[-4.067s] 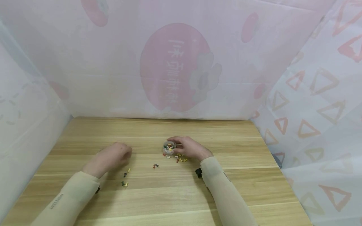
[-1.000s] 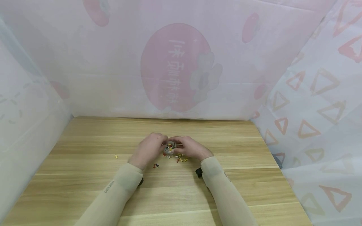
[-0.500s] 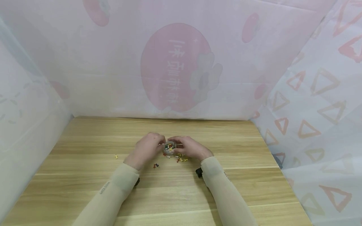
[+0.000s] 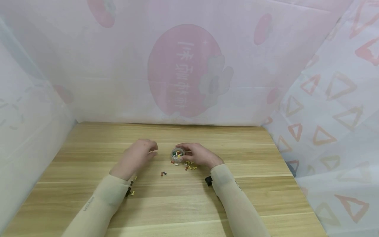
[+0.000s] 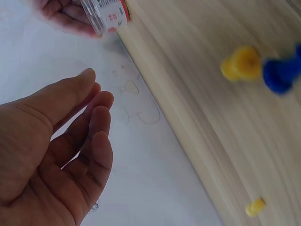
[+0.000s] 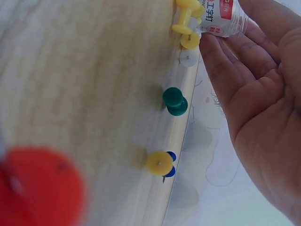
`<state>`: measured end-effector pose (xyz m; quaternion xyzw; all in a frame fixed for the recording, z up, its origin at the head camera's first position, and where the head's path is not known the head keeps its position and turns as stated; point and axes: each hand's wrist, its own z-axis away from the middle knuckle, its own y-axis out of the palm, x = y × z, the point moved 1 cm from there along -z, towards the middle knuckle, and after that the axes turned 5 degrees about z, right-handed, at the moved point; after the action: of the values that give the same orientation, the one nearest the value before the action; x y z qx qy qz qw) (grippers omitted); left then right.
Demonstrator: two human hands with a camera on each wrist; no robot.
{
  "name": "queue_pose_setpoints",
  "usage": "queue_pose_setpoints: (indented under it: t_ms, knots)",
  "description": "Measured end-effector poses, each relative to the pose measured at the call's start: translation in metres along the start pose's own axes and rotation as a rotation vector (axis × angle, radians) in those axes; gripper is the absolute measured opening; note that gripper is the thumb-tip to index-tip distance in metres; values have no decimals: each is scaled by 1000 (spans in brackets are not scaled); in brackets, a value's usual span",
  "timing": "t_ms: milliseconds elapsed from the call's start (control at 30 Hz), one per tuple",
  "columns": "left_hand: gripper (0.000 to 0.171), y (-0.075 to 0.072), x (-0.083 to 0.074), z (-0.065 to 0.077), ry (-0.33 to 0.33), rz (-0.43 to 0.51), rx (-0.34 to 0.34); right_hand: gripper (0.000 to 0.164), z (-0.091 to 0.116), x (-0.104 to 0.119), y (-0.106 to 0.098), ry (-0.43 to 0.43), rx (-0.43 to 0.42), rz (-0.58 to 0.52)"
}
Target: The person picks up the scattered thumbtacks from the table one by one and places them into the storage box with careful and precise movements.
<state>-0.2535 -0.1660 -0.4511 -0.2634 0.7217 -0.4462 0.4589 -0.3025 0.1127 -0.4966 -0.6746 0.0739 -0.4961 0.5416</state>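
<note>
The hands are apart. The right hand (image 4: 200,155) grips a round jar (image 4: 178,154) of clear plastic, thumb and fingers curved about its side; the left hand (image 4: 134,157) is off to its left, fingers loosely bent with nothing visible in them. The jar is upright on the desk (image 4: 237,141), its axis vertical and its open mouth facing up, glossy multicoloured pushpins inside; a printed label (image 5: 113,14) wraps the wall. Just in front, a white pin (image 4: 176,164) lies with its long axis running left to right. Yellow pins (image 4: 190,167) cluster near the right hand. A green pin (image 6: 175,101) shows a smooth, waisted spool shape. The desk has streaky wood grain.
</note>
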Motion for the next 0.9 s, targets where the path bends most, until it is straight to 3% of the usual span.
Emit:
queue_pose_setpoints:
  t_ms: [300,533,900]
  knots:
    - [25,-24,19,18,-60,11,45,60,1,0,1,-1,0,-2]
    - [21,-35,33,24,-78,4,68,60,1,0,1,0,0,-6]
    - [17,-47,48,35,-175,-43,144,60,0,0,0,-5,-3,5]
